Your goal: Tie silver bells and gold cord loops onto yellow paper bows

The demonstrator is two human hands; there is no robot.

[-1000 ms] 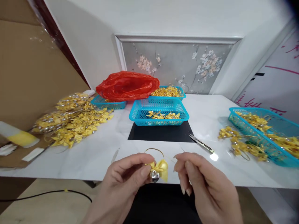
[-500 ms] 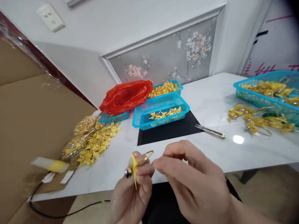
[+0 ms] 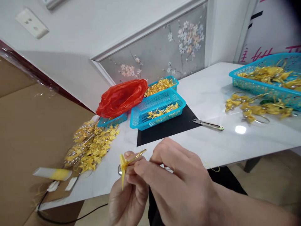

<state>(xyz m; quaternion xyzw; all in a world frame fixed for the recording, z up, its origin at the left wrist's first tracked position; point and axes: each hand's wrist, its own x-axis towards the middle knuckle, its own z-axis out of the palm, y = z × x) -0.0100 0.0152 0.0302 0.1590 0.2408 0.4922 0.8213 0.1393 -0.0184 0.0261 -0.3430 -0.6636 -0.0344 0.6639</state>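
Note:
My left hand (image 3: 128,196) is closed on a yellow ribbon flower (image 3: 122,171), held upright between thumb and fingers. A silver bead (image 3: 119,169) shows behind the flower's left side, and a gold wire loop (image 3: 140,153) sticks out to the right. Beside the loop, my right hand (image 3: 181,180) is pinched, its fingertips against my left fingers. What the right fingers grip is hidden. A thin yellow strand (image 3: 215,169) curls out past the right wrist at the table edge; whether it joins the flower I cannot tell.
Blue baskets (image 3: 134,121) with yellow flowers stand at the back, one under a red plastic bag (image 3: 121,99). Thread snips (image 3: 209,124) lie right of a black mat (image 3: 162,133). Flower heaps lie left (image 3: 94,147) and right (image 3: 258,108), near a larger blue basket (image 3: 249,83).
Both hands have moved left in view with the flower. My right fingertips are now against the left fingers beside the loop, and the bead is mostly turned behind the flower.

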